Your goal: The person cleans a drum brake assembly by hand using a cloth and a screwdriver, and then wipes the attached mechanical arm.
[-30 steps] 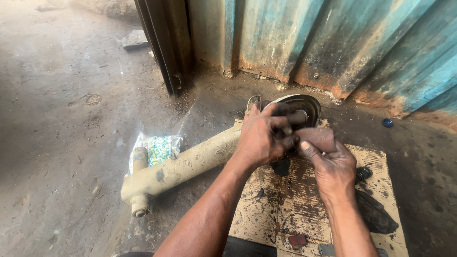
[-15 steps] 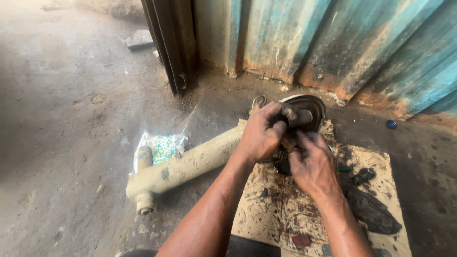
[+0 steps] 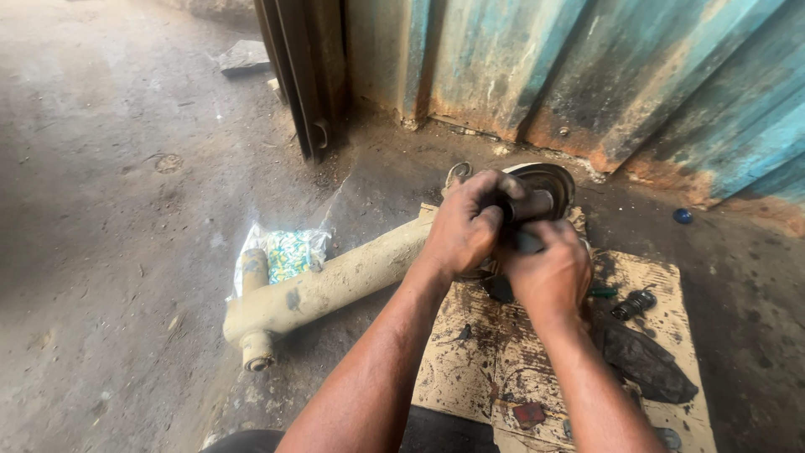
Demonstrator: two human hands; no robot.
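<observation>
Greasy, the left hand (image 3: 459,231) wraps the short dark shaft (image 3: 532,204) at the round hub (image 3: 549,186) of a cream metal arm (image 3: 335,281); the right hand (image 3: 549,273) clenches just below. Stained cardboard (image 3: 662,294) lies under them on the floor (image 3: 101,210), a dark rag (image 3: 644,362) near its right edge.

Right hand (image 3: 549,273) now closer beside left hand (image 3: 465,226)

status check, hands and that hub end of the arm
Left hand and right hand both clamped on the round hub of the tan arm. Loose bolts and rag beside, nothing blocking.
</observation>
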